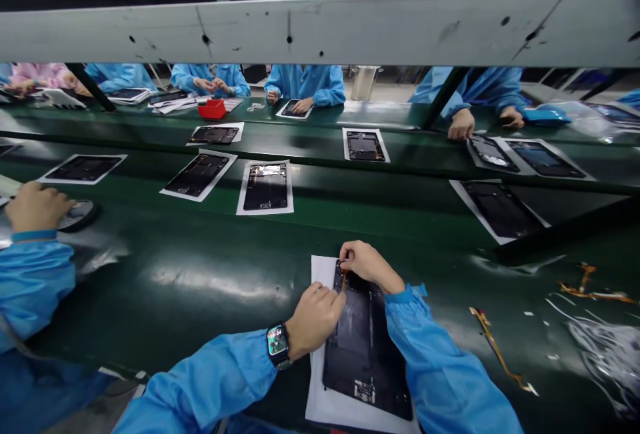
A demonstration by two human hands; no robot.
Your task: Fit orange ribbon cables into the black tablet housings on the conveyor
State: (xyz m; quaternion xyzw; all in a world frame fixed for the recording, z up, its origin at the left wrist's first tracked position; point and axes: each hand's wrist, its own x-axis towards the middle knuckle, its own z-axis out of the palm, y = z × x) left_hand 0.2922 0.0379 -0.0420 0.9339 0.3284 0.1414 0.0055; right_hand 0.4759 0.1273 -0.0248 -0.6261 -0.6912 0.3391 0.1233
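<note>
A black tablet housing (367,334) lies on a white paper sheet (323,271) in front of me, tilted slightly. An orange flex cable (344,279) runs along its upper left corner. My left hand (316,317), with a watch at the wrist, has its fingers closed on the lower end of this cable at the housing's left edge. At the top corner, my right hand (367,264) pinches near the cable's upper end; its fingertips hide exactly what they grip. Both hands touch the work at the same corner.
Another orange flex cable (500,347) lies to the right, near a clear plastic bag (605,354) and white scraps. More housings on paper (267,187) sit on the conveyor ahead. A co-worker's hand (39,206) is at left; others sit opposite. A grey beam (320,31) crosses above.
</note>
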